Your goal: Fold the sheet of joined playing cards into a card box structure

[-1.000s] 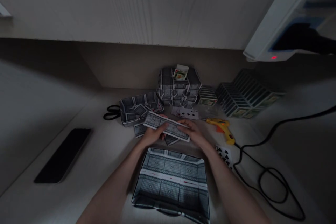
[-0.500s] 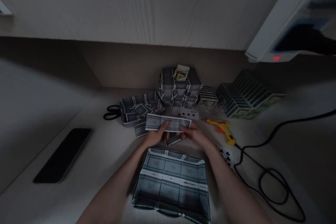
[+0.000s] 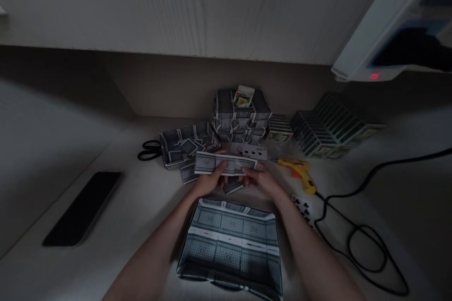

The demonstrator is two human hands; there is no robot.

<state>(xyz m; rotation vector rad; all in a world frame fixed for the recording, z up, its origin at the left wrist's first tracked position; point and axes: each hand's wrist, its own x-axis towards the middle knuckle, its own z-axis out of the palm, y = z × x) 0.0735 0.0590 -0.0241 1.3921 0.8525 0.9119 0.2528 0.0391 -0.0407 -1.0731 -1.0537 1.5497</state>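
A strip of joined playing cards (image 3: 206, 162), patterned backs facing me, is held level between my two hands. My left hand (image 3: 212, 179) pinches it near the middle, thumb on top and fingers behind. Toward its right end, my right hand (image 3: 262, 178) grips it the same way. Close below my wrists sits an open tray made of playing cards (image 3: 233, 240). A loose card (image 3: 233, 186) lies on the table under my hands, partly hidden. Just behind the strip, face-up cards (image 3: 254, 152) rest on the table.
An open card box (image 3: 169, 162) with loose cards stands left, beside black scissors (image 3: 149, 150). Behind are stacked card-covered boxes (image 3: 243, 117) and rows of card packs (image 3: 314, 138). A yellow glue gun (image 3: 298, 171) with a looping black cord lies right; a phone (image 3: 83, 209) lies left.
The strip stays in both hands with almost no movement. Some left-hand fingers now show above its top edge. The view has shifted very slightly.
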